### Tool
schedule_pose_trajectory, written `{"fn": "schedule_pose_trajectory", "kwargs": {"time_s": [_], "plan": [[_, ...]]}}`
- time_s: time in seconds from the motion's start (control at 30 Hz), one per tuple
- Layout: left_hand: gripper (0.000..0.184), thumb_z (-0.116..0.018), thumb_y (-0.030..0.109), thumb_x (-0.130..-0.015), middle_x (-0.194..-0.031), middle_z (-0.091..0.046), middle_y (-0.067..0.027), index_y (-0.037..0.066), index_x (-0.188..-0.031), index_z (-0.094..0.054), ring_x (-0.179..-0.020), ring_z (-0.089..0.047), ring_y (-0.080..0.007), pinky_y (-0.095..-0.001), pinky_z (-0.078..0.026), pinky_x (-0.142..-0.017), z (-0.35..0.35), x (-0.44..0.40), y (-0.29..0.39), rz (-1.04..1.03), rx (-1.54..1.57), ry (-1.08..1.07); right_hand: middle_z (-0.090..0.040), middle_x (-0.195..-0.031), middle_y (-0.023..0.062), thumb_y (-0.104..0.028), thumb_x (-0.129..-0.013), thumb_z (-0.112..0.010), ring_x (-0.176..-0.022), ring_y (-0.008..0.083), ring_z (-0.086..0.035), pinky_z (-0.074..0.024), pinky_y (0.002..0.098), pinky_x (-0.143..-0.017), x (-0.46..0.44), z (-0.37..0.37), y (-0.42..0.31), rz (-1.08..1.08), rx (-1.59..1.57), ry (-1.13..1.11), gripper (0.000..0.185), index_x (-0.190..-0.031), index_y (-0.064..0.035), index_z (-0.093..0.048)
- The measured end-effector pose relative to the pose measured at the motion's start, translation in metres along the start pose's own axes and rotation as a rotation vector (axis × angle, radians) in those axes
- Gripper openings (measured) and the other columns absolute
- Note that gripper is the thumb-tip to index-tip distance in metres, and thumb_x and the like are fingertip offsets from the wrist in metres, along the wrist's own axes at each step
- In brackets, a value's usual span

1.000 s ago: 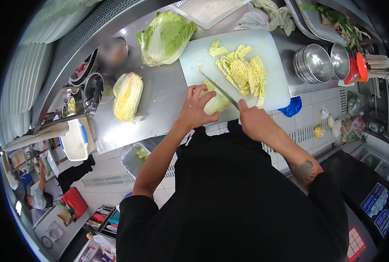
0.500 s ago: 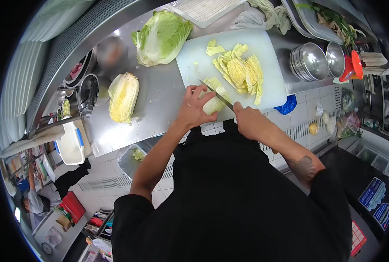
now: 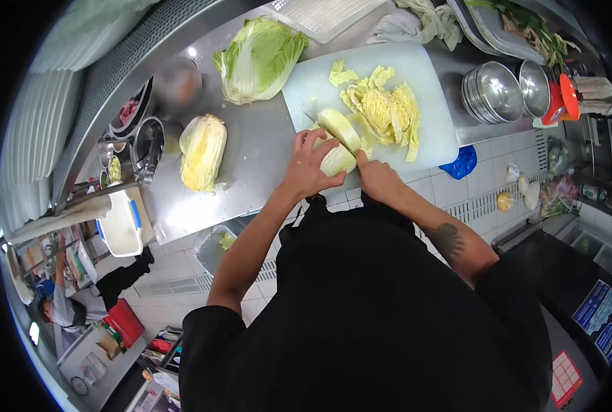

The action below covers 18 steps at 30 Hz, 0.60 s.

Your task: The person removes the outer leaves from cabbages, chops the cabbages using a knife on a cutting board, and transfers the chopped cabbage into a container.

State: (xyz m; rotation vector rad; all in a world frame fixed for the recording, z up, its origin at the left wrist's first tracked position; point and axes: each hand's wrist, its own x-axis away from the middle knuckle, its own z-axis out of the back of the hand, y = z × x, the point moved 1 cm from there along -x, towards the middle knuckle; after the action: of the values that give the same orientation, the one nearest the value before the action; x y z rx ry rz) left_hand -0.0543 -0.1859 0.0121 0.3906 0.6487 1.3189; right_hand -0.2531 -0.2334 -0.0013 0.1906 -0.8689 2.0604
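Left grip (image 3: pixel 307 166) pinches the cabbage piece (image 3: pixel 337 162); right grip (image 3: pixel 380 180) squeezes the knife (image 3: pixel 310 117) just beside it. If the piece rolls, fingers (image 3: pixel 310 139) could get cut.

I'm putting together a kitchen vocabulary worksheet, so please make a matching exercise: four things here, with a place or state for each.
Column one
1. left hand
2. right hand
3. stacked metal bowls
4. green cabbage

Column two
A. gripping the knife
B. left of the cutting board
C. holding a cabbage piece
D. right of the cutting board

Right pairs: 1-C; 2-A; 3-D; 4-B
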Motion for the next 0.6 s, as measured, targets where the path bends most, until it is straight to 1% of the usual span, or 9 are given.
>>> {"fn": "schedule_pose_trajectory", "kwargs": {"time_s": [0.1, 0.13, 0.17, 0.27, 0.37, 0.43, 0.47, 0.57, 0.6], "plan": [[0.061, -0.082, 0.031, -0.059, -0.125, -0.046, -0.0133, 0.015, -0.115, -0.062, -0.118, -0.039, -0.0415, -0.0511, -0.043, -0.098, 0.020, 0.007, 0.022, -0.044, -0.157, -0.025, -0.065, -0.078, 0.0308, -0.006, -0.087, -0.050, -0.076, 0.0490, -0.065, -0.0515, 0.0574, -0.068, 0.000, 0.011, 0.012, 0.029, -0.020, 0.003, 0.019, -0.102, 0.0018, -0.041], [0.061, -0.082, 0.031, -0.059, -0.126, -0.045, -0.0134, 0.014, -0.114, -0.062, -0.119, -0.038, -0.0416, -0.0515, -0.043, -0.098, 0.017, 0.006, 0.019, -0.059, -0.128, -0.012, -0.065, -0.078, 0.0307, -0.006, -0.087, -0.051, -0.075, 0.0488, -0.065, -0.0514, 0.0574, -0.068, -0.003, 0.017, 0.022, 0.052, -0.022, 0.002, 0.019, -0.102, 0.0018, -0.041], [0.061, -0.083, 0.031, -0.059, -0.126, -0.045, -0.0135, 0.013, -0.114, -0.062, -0.119, -0.037, -0.0417, -0.0518, -0.042, -0.098, 0.011, 0.011, 0.015, -0.064, -0.098, -0.003, -0.064, -0.077, 0.0306, -0.007, -0.088, -0.051, -0.074, 0.0485, -0.065, -0.0513, 0.0575, -0.067, -0.009, 0.011, 0.042, 0.072, -0.026, 0.053, 0.019, -0.102, 0.0021, -0.042], [0.063, -0.084, 0.027, -0.058, -0.125, -0.043, -0.0140, 0.011, -0.114, -0.059, -0.118, -0.038, -0.0412, -0.0525, -0.041, -0.097, -0.008, 0.007, 0.002, -0.112, -0.033, 0.081, -0.064, -0.076, 0.0312, -0.005, -0.089, -0.049, -0.072, 0.0494, -0.064, -0.0519, 0.0564, -0.066, 0.008, 0.053, 0.026, 0.059, -0.027, 0.076, 0.017, -0.102, 0.0039, -0.042], [0.062, -0.084, 0.027, -0.057, -0.122, -0.043, -0.0139, 0.010, -0.111, -0.058, -0.115, -0.039, -0.0399, -0.0522, -0.041, -0.096, -0.012, -0.002, 0.004, -0.140, -0.043, 0.125, -0.064, -0.076, 0.0309, -0.004, -0.088, -0.049, -0.074, 0.0503, -0.064, -0.0524, 0.0558, -0.066, 0.040, 0.090, -0.015, -0.068, 0.047, 0.049, 0.016, -0.101, 0.0041, -0.042], [0.059, -0.084, 0.027, -0.058, -0.120, -0.043, -0.0135, 0.009, -0.108, -0.058, -0.113, -0.040, -0.0390, -0.0514, -0.041, -0.095, -0.013, -0.005, 0.005, -0.149, -0.057, 0.138, -0.065, -0.077, 0.0310, -0.003, -0.087, -0.049, -0.075, 0.0504, -0.065, -0.0526, 0.0558, -0.067, 0.056, 0.107, -0.034, -0.098, 0.074, -0.004, 0.016, -0.100, 0.0040, -0.043], [0.058, -0.083, 0.027, -0.058, -0.118, -0.044, -0.0132, 0.009, -0.107, -0.058, -0.112, -0.041, -0.0386, -0.0509, -0.041, -0.094, -0.014, -0.004, 0.004, -0.152, -0.058, 0.141, -0.065, -0.078, 0.0310, -0.002, -0.087, -0.049, -0.076, 0.0504, -0.065, -0.0527, 0.0557, -0.068, 0.062, 0.109, -0.040, -0.113, 0.085, -0.033, 0.016, -0.100, 0.0039, -0.043], [0.053, -0.080, 0.026, -0.059, -0.115, -0.046, -0.0123, 0.009, -0.104, -0.058, -0.109, -0.042, -0.0376, -0.0496, -0.042, -0.094, -0.018, -0.006, -0.004, -0.183, -0.027, 0.162, -0.063, -0.070, 0.0304, 0.000, -0.086, -0.047, -0.068, 0.0496, -0.063, -0.0496, 0.0583, -0.064, 0.075, 0.103, -0.047, -0.024, 0.116, -0.079, 0.016, -0.101, 0.0041, -0.041], [0.051, -0.079, 0.025, -0.059, -0.113, -0.046, -0.0120, 0.009, -0.102, -0.058, -0.108, -0.042, -0.0373, -0.0493, -0.042, -0.094, -0.019, -0.008, -0.005, -0.198, -0.008, 0.173, -0.063, -0.071, 0.0303, 0.000, -0.086, -0.047, -0.068, 0.0495, -0.063, -0.0498, 0.0581, -0.064, 0.078, 0.103, -0.049, -0.029, 0.116, -0.090, 0.017, -0.101, 0.0041, -0.041]]}}
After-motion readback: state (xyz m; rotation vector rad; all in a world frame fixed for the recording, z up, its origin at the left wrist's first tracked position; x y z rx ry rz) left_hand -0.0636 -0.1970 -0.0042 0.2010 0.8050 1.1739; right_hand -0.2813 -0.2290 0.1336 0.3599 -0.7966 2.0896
